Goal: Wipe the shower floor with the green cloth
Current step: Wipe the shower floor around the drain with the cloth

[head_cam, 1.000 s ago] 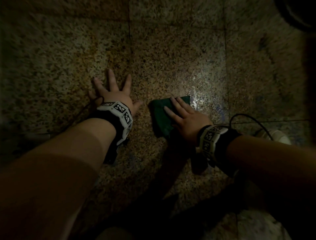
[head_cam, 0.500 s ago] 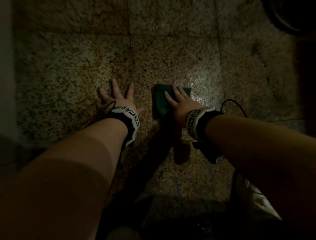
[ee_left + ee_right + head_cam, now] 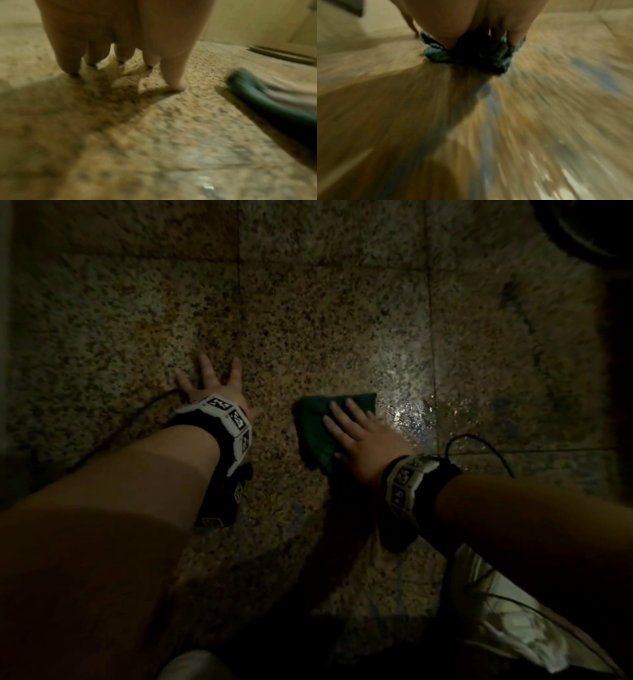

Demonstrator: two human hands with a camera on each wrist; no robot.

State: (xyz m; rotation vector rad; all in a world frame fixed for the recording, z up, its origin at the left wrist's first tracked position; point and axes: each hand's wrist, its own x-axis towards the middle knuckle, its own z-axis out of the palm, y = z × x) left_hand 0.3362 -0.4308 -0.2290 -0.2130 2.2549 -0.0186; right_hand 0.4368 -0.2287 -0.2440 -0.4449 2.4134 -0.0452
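The folded green cloth (image 3: 322,433) lies flat on the speckled stone shower floor (image 3: 308,320). My right hand (image 3: 356,433) presses down on it with straight fingers. In the right wrist view the cloth (image 3: 471,54) shows under the palm, with the floor streaked by motion blur. My left hand (image 3: 212,381) is spread flat on the floor to the left of the cloth, fingers splayed, holding nothing. In the left wrist view those fingers (image 3: 173,73) touch the floor and the cloth (image 3: 267,100) lies off to the right.
A wet, shiny patch (image 3: 407,405) glistens just right of the cloth. A dark round object (image 3: 589,227) sits at the top right corner. A pale shoe (image 3: 513,621) shows at the bottom right. Grout lines cross the floor tiles. A wall base (image 3: 281,54) stands beyond.
My right hand pushed the cloth away from me half a second ago and has now drawn it back and to the right. The left hand has stayed planted on the floor.
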